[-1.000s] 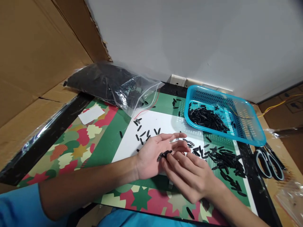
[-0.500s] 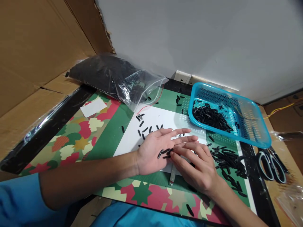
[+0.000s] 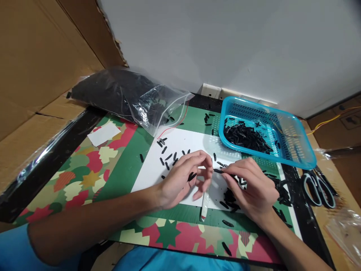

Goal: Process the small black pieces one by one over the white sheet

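My left hand (image 3: 177,184) is cupped over the white paper (image 3: 194,138), palm turned to the right and fingers curled. A few small, slim black pieces (image 3: 192,176) lie in its palm. Between the thumb and fingertips of my right hand (image 3: 255,188), a single black piece (image 3: 217,171) is pinched, its end pointing at my left fingers. More loose black pieces (image 3: 231,198) lie in a heap under my right hand, partly hidden by it. A white pen-like tool (image 3: 205,207) with a red tip rests between my hands.
A blue plastic basket (image 3: 282,162) holding many black pieces stands at the back right. Scissors (image 3: 313,190) lie beside it. A clear zip bag (image 3: 113,90) full of dark material lies at the back left, near cardboard (image 3: 42,56). A white paper scrap (image 3: 103,133) lies left.
My left hand has curled from flat to cupped. My right hand has moved right, away from the left palm, with a black piece pinched in its fingers. The view has shifted slightly.
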A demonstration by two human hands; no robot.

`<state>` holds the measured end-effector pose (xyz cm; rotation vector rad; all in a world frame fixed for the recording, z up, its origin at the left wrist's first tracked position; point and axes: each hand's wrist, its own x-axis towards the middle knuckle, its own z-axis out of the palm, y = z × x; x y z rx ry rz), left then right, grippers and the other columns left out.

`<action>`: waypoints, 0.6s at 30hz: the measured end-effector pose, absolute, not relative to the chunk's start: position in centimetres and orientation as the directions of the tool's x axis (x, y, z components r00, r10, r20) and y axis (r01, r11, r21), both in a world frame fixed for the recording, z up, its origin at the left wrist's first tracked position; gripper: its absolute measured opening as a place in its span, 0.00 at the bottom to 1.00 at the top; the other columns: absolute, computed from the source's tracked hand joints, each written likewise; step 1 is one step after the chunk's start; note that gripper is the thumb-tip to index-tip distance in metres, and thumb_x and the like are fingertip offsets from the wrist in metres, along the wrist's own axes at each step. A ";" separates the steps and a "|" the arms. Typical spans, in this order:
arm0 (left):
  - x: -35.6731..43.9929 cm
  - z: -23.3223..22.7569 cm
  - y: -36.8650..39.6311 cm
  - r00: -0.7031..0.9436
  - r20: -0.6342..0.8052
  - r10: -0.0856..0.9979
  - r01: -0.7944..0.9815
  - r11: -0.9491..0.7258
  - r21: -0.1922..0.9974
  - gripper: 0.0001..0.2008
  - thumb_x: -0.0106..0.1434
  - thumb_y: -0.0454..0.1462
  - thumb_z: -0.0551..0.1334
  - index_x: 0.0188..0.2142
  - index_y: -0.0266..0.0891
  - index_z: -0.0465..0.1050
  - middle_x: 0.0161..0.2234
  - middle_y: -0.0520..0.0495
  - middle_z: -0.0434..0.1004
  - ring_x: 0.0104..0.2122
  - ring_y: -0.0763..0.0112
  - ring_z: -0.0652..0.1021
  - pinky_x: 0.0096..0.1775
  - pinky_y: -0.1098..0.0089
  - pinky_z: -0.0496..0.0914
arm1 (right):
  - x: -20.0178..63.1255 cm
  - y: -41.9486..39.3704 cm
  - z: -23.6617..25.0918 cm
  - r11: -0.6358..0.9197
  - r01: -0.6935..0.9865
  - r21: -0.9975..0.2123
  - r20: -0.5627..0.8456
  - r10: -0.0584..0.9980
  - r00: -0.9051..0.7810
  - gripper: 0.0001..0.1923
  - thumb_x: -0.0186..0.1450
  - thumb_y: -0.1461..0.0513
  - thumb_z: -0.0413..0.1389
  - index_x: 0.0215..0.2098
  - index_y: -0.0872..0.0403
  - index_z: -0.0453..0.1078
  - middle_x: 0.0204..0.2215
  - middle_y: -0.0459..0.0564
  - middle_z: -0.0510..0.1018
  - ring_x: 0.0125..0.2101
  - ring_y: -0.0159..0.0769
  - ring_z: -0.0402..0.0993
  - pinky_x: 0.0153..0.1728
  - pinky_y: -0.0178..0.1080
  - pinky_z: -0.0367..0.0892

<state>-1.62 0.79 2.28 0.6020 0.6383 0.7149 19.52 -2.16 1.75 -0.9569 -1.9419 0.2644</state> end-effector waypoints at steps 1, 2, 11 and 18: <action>-1.8 2.3 0.8 0.615 -0.320 0.721 -0.368 0.621 0.692 0.13 0.77 0.45 0.58 0.38 0.40 0.71 0.25 0.55 0.71 0.15 0.80 0.64 0.14 0.80 0.55 | 19.6 -2.1 1.6 0.658 0.497 -0.566 0.626 0.735 -0.260 0.10 0.70 0.73 0.64 0.45 0.54 0.77 0.34 0.50 0.83 0.35 0.37 0.77 0.38 0.42 0.71; -1.9 2.3 0.9 0.638 -0.322 0.700 -0.338 0.630 0.699 0.14 0.77 0.46 0.58 0.38 0.41 0.70 0.21 0.57 0.68 0.12 0.82 0.57 0.13 0.81 0.48 | 19.7 -2.1 1.5 0.642 0.483 -0.596 0.606 0.754 -0.254 0.10 0.70 0.73 0.63 0.45 0.54 0.77 0.35 0.50 0.83 0.35 0.37 0.77 0.39 0.42 0.71; -2.1 1.5 1.2 0.718 -0.289 0.634 -0.206 0.590 0.781 0.18 0.76 0.49 0.61 0.33 0.40 0.65 0.17 0.61 0.60 0.13 0.84 0.53 0.14 0.84 0.48 | 19.7 -1.9 1.4 0.645 0.477 -0.597 0.594 0.755 -0.278 0.07 0.71 0.73 0.63 0.42 0.56 0.77 0.33 0.50 0.82 0.33 0.36 0.77 0.37 0.41 0.72; -2.2 1.3 1.4 0.739 -0.307 0.600 -0.170 0.607 0.776 0.16 0.77 0.49 0.59 0.36 0.41 0.66 0.18 0.61 0.60 0.14 0.83 0.51 0.14 0.83 0.46 | 19.7 -2.1 1.7 0.662 0.505 -0.554 0.631 0.730 -0.264 0.08 0.69 0.74 0.64 0.42 0.56 0.77 0.33 0.51 0.83 0.33 0.36 0.77 0.36 0.40 0.73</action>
